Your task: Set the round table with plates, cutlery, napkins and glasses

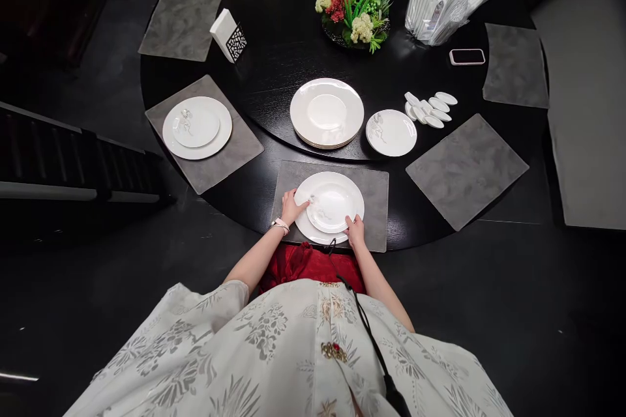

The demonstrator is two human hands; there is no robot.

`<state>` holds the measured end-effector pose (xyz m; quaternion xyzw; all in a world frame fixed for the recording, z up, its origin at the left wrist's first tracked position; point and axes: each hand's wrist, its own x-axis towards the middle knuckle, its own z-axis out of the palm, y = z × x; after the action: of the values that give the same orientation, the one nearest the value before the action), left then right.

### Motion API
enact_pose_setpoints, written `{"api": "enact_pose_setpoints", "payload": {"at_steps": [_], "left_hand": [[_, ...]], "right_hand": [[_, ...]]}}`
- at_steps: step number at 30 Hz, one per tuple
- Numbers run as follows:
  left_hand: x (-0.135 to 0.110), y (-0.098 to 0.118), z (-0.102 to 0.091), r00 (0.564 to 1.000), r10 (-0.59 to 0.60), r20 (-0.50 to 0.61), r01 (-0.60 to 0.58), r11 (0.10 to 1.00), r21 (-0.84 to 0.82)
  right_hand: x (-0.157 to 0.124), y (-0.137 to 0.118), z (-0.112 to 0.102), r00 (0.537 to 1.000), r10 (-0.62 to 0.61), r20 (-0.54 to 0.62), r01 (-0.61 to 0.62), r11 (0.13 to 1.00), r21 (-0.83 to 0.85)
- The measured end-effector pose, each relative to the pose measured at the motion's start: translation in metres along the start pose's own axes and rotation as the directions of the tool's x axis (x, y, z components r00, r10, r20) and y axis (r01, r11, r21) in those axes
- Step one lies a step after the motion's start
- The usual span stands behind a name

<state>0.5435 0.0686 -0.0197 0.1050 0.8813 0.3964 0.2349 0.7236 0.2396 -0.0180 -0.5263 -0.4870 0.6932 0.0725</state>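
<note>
It looked like an eating room, perhaps in a restaurant: a big, round, black worktop (pixel 244 192) had grey mats (pixel 467 172) around its edge, white plates (pixel 332 208), a napkin holder (pixel 236 44) and flowers (pixel 356 10) (some were red).

At lower centre, the small plate (pixel 332 208) is displaying a grey sprig on white; the large plate (pixel 313 232) beneath is showing a white rim. The placemat (pixel 376 208) below them is appearing mottled grey, the table (pixel 254 189) black. At upper centre, the flower arrangement (pixel 357 6) is mixing green, red and cream. At the bottom, grey foliage is patterning the white top (pixel 274 365).
</note>
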Motion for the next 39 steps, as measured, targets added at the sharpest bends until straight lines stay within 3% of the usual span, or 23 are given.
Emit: {"api": "enact_pose_setpoints", "payload": {"at_steps": [3,6,8,10,14,19,22,30,33,35,37,39], "left_hand": [[0.002,-0.002,0.003,1.000,0.009,0.008,-0.009,1.000,0.012],[0.004,-0.005,0.002,0.999,0.024,0.023,-0.024,1.000,-0.002],[0.006,-0.007,0.002,0.999,0.035,0.033,-0.034,0.999,-0.024],[0.007,-0.009,0.002,0.999,0.040,0.034,-0.038,0.998,-0.048],[-0.003,-0.013,0.006,1.000,0.025,-0.012,-0.026,0.996,-0.089],[-0.028,-0.018,0.018,0.994,-0.031,-0.107,0.017,0.992,-0.125],[-0.036,-0.019,0.024,0.988,-0.056,-0.145,0.036,0.990,-0.136],[-0.040,-0.016,0.016,0.990,-0.071,-0.124,0.057,0.992,-0.116],[-0.041,0.002,0.008,0.980,-0.038,-0.193,0.039,0.999,0.000],[-0.031,0.031,0.013,0.972,0.101,-0.214,-0.069,0.986,0.148],[-0.011,0.073,0.033,0.946,0.309,-0.096,-0.275,0.924,0.265],[0.017,0.123,0.069,0.893,0.444,0.076,-0.445,0.843,0.303]], "right_hand": [[0.000,-0.007,-0.001,0.997,-0.066,-0.037,0.051,0.947,-0.318],[-0.001,-0.013,-0.008,0.963,-0.247,-0.110,0.120,0.755,-0.645],[-0.002,-0.013,-0.016,0.914,-0.354,-0.198,0.097,0.665,-0.740],[0.001,-0.011,-0.024,0.914,-0.318,-0.251,0.038,0.684,-0.729],[0.015,-0.009,-0.036,0.962,-0.194,-0.190,0.025,0.759,-0.651],[0.040,-0.028,-0.037,0.952,-0.290,-0.100,0.145,0.712,-0.687],[0.049,-0.040,-0.036,0.958,-0.284,-0.045,0.168,0.681,-0.713],[0.051,-0.039,-0.036,0.957,-0.289,-0.013,0.190,0.660,-0.727],[0.049,-0.034,-0.038,0.941,-0.338,-0.012,0.226,0.654,-0.722],[0.050,-0.035,-0.045,0.926,-0.375,-0.052,0.242,0.692,-0.680],[0.053,-0.041,-0.059,0.912,-0.388,-0.130,0.237,0.760,-0.606],[0.061,-0.053,-0.084,0.900,-0.391,-0.191,0.241,0.813,-0.530]]}}
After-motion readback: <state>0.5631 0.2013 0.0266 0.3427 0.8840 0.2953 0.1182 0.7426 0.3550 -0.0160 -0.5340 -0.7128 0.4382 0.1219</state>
